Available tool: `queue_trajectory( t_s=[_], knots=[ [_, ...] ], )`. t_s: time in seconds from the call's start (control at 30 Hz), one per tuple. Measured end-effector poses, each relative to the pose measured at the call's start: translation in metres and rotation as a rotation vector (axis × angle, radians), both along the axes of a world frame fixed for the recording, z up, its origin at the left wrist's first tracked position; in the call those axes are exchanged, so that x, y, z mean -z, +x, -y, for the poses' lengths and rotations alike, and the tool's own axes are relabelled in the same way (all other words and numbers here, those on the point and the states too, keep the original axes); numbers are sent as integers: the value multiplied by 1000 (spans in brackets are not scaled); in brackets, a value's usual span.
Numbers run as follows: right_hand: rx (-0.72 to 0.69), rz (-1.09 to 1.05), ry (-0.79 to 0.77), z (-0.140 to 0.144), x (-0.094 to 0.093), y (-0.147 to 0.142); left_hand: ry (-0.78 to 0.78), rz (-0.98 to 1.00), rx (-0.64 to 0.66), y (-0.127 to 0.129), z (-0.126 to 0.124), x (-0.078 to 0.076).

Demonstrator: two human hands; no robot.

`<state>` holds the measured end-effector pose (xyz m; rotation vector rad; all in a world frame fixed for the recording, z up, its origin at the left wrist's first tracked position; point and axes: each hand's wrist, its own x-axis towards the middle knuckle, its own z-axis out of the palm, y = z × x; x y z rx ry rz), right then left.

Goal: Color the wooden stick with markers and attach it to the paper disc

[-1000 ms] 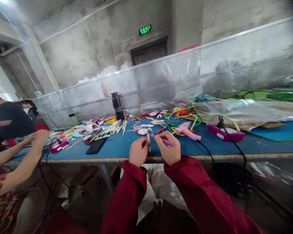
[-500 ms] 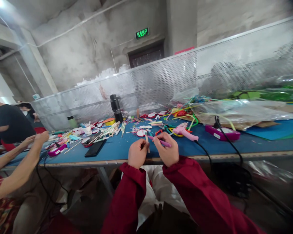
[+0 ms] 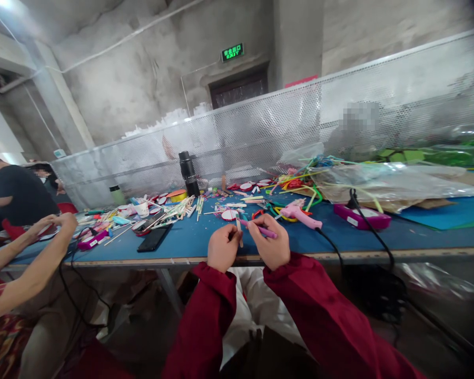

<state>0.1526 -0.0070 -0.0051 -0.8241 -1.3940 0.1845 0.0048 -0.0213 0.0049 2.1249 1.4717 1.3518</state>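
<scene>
Both my hands are raised at the front edge of the blue table (image 3: 189, 242), in dark red sleeves. My left hand (image 3: 222, 248) pinches a thin pale stick (image 3: 239, 231) that stands nearly upright. My right hand (image 3: 272, 243) grips a purple marker pen (image 3: 265, 230), whose tip points left toward the stick. The two hands almost touch. Just behind them on the table lie a red-and-white round piece (image 3: 229, 215) and a pink glue gun (image 3: 299, 214) with a black cord.
A black phone (image 3: 154, 239), black bottle (image 3: 189, 173), loose sticks and coloured craft bits litter the table. A purple device (image 3: 361, 216) and plastic bags (image 3: 383, 181) lie right. A perforated metal screen (image 3: 284, 131) runs behind. Another person's arms (image 3: 35, 252) work at left; other people sit farther left.
My hands have stayed in nearly the same grip and place. The neighbouring person's hands at left have shifted slightly downward.
</scene>
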Motion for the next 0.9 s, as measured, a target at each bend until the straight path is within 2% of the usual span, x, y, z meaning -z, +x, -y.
queue_trajectory(
  t_s=[0.37,0.9],
  knots=[
    [-10,13,-34,0,0,1,-5,-7,-11,1,1,-1],
    [17,-8,-1,-1,0,1,-16,5,-28,3,4,-4]
  ],
)
